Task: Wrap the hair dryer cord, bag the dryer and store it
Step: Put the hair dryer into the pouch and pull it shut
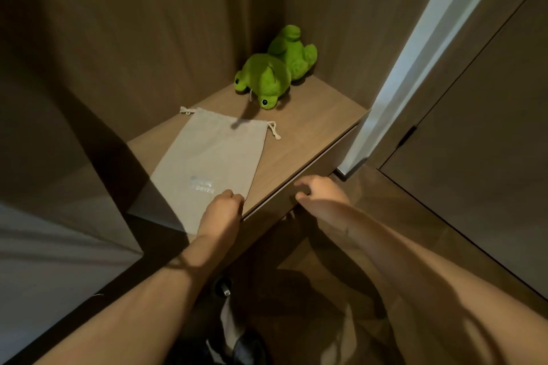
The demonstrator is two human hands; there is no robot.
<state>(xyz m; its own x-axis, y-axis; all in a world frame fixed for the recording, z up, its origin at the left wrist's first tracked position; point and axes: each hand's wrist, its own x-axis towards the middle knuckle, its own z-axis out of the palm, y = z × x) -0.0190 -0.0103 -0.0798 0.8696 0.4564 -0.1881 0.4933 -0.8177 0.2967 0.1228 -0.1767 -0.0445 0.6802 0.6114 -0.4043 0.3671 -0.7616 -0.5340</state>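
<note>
flat beige cloth drawstring bag [207, 163]: on wooden desk [311, 139], front-left edge | left hand [221, 210]: fingers curled, pinching bag's near corner | right hand [318, 191]: curled on desk's front edge | green plush frog [275, 68]: back corner

Two bare forearms, no sleeves; thin dark band [178, 264] round the left wrist; dark footwear [246, 347] low in view

Both my hands reaching forward, bare forearms stretched out

My left hand [221, 210] points toward 12 o'clock, fingers curled down, knuckles up. My right hand [321, 191] angles toward 11 o'clock, fingers hooked, thumb tucked under. The two hands sit near each other, apart.
</note>
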